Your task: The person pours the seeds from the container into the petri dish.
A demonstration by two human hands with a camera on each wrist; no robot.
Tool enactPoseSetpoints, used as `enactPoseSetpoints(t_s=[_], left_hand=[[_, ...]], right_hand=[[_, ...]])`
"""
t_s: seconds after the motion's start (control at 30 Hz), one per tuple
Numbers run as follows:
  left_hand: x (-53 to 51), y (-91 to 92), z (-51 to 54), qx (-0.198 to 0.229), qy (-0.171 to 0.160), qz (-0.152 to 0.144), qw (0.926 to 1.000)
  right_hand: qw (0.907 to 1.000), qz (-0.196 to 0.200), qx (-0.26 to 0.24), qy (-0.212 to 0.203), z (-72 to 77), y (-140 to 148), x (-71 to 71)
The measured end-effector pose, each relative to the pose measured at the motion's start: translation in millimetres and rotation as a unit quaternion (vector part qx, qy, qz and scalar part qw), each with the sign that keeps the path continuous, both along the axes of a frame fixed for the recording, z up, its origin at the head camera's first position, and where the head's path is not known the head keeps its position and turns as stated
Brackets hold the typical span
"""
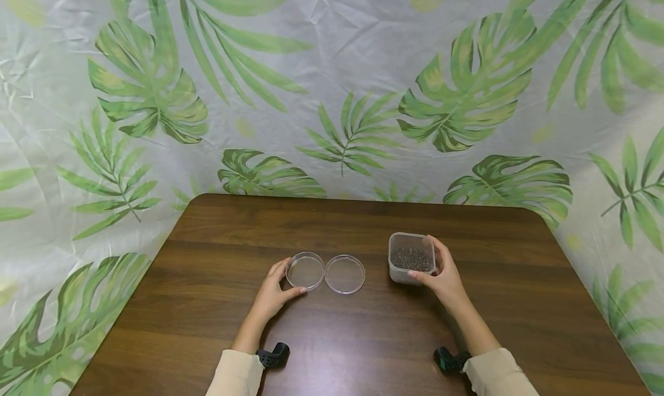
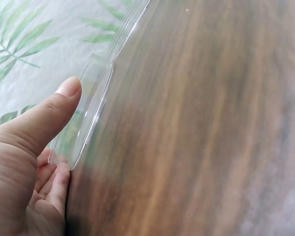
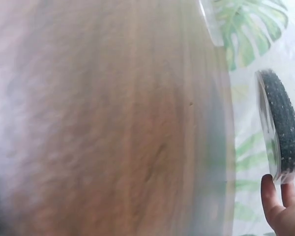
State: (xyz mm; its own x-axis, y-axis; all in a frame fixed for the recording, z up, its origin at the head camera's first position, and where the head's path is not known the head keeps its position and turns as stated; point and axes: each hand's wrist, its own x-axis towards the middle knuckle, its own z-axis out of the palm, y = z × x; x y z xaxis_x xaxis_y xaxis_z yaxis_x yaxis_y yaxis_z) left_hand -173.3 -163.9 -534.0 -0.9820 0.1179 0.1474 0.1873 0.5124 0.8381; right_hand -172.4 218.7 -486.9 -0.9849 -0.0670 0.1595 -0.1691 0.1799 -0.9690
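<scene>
Two clear round dishes rest side by side on the table. My left hand (image 1: 276,286) grips the left dish (image 1: 305,271) by its rim, thumb at the near edge and fingers at the far side; the left wrist view has this hand (image 2: 29,142) around the dish wall (image 2: 91,108). The right dish (image 1: 344,274) is touched by neither hand. My right hand (image 1: 442,274) holds a square clear tub (image 1: 402,274) with dark grains (image 1: 410,258) inside, raised above the table. In the right wrist view fingers of this hand (image 3: 287,209) support the tub of dark grains (image 3: 284,125).
The brown wooden table (image 1: 353,338) reaches back to a pale cloth with green leaves (image 1: 347,136). Black bands with small devices (image 1: 275,355) sit on both wrists, below light sleeves (image 1: 236,374).
</scene>
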Motion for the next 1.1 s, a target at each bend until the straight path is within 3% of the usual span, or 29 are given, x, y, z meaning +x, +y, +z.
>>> enactPoseSetpoints(t_s=[0.37,0.7,1.1], left_hand=[[0.9,0.8,0.3,0.001,0.005,0.003,1.0],[1.6,-0.6,-1.1,0.002,0.011,0.003,0.9999],[1.8,0.5,1.2,-0.001,0.007,0.005,1.0]], right_hand=[[0.9995,0.0,0.024,0.021,9.2,-11.7,-9.6],[0.999,0.012,0.029,0.03,45.3,-35.5,-6.7],[0.9962,0.028,0.054,0.062,53.1,-53.9,-16.7]])
